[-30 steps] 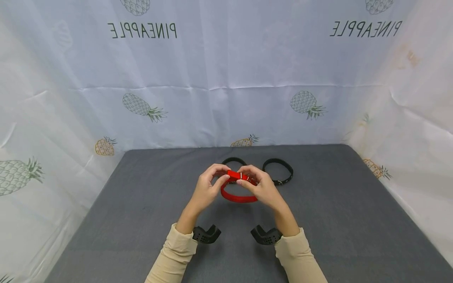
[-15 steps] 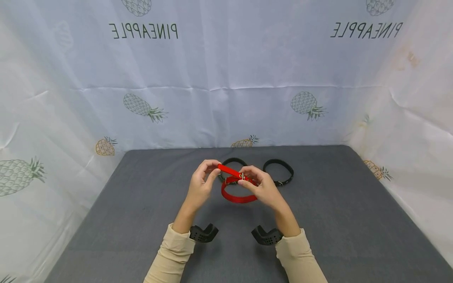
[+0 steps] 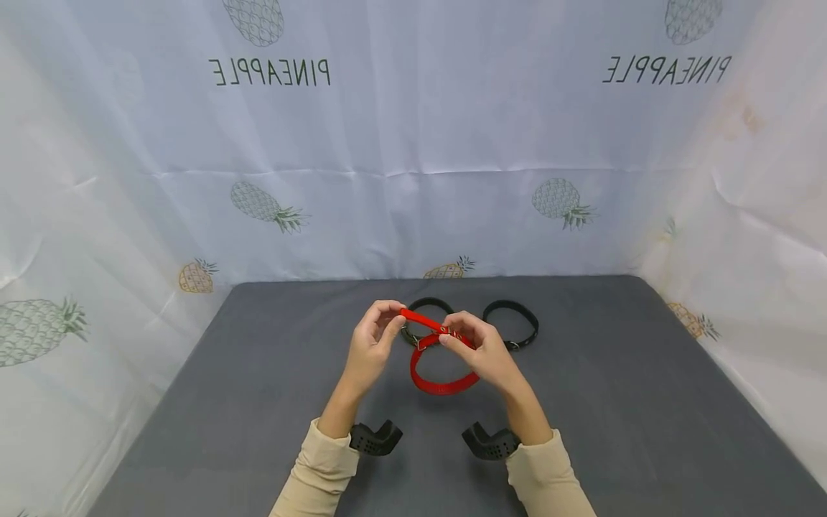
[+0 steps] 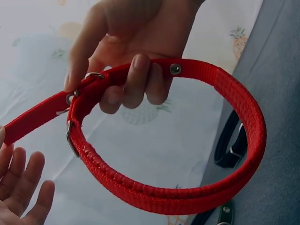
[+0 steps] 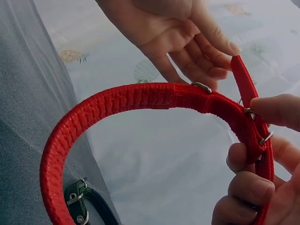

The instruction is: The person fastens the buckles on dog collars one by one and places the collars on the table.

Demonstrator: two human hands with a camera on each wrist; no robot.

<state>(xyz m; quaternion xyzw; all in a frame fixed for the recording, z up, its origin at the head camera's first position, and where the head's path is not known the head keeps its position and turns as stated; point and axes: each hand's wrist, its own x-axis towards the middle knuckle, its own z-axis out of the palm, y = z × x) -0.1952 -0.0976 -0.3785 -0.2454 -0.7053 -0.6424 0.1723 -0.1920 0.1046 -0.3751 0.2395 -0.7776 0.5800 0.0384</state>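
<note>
A red collar (image 3: 446,388) with metal eyelets and a buckle is held up as a loop between the two hands. The left hand (image 3: 368,353) pinches the strap's free end (image 4: 35,118) between thumb and fingers. Near the buckle (image 5: 266,138), the right hand (image 3: 486,352) grips the overlapping strap, its thumb tip at the metalwork and other fingers curled round the band. The free end runs out straight past the buckle toward the left hand. Whether the buckle's prong sits in an eyelet cannot be told.
Behind the hands, a dark collar (image 3: 431,301) lies looped on the grey table (image 3: 258,402), partly hidden. To its right is a black looped collar (image 3: 537,327). Black wrist mounts (image 3: 377,439) jut inward from the forearms. A pineapple-print curtain (image 3: 413,129) encloses the table's back and sides.
The left hand has moved left, drawing the strap end out from the buckle area so a longer straight piece shows. The right hand keeps its grip. The head view has tilted up slightly.
</note>
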